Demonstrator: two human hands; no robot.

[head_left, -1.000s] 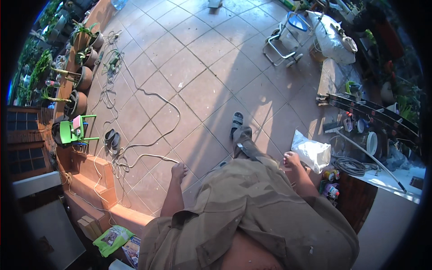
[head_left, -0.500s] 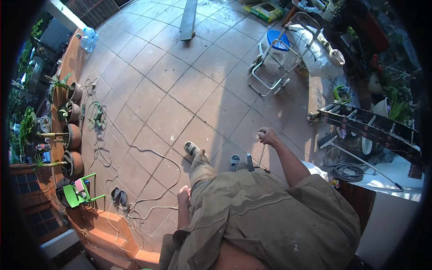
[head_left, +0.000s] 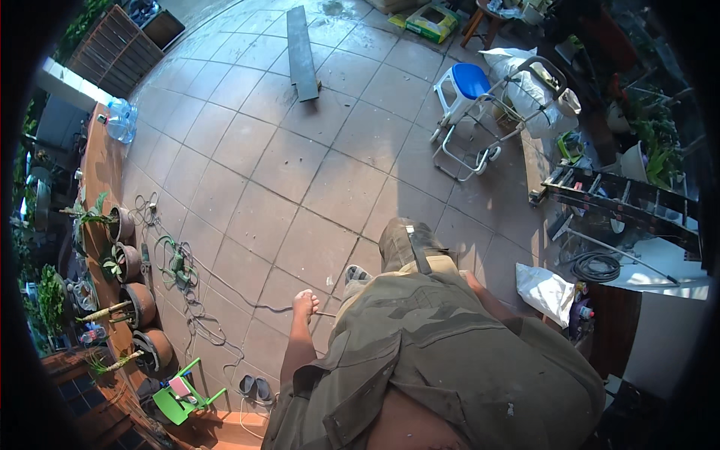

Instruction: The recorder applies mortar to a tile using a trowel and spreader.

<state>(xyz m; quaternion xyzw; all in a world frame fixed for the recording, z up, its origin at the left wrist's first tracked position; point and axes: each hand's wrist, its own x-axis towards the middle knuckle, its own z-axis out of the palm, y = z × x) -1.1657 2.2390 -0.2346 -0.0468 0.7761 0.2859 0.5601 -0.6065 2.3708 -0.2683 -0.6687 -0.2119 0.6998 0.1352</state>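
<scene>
My left hand (head_left: pixel 304 304) hangs beside my left hip above the tiled floor (head_left: pixel 277 202). Its fingers are curled in, and I see nothing held in them. A dark cable (head_left: pixel 266 306) runs along the tiles and passes behind that hand. On the right, my forearm (head_left: pixel 489 297) reaches down past my hip; the hand (head_left: pixel 469 278) is mostly hidden behind my clothes, its fingers out of sight. A dark strap-like strip (head_left: pixel 418 251) lies over the front of my trousers. One sandalled foot (head_left: pixel 357 273) shows below me.
Tangled cords (head_left: pixel 180 274) and potted plants (head_left: pixel 139 304) line the left, with a green chair (head_left: pixel 176 405) nearer. A folding trolley (head_left: pixel 469 154), blue-topped stool (head_left: pixel 469 79), black ladder (head_left: pixel 622 196) and white sack (head_left: pixel 544 289) stand right. A long board (head_left: pixel 301 56) lies ahead.
My view has shifted and my legs have changed position, as in a step. My left hand has swung forward; my right hand has gone back behind my clothes.
</scene>
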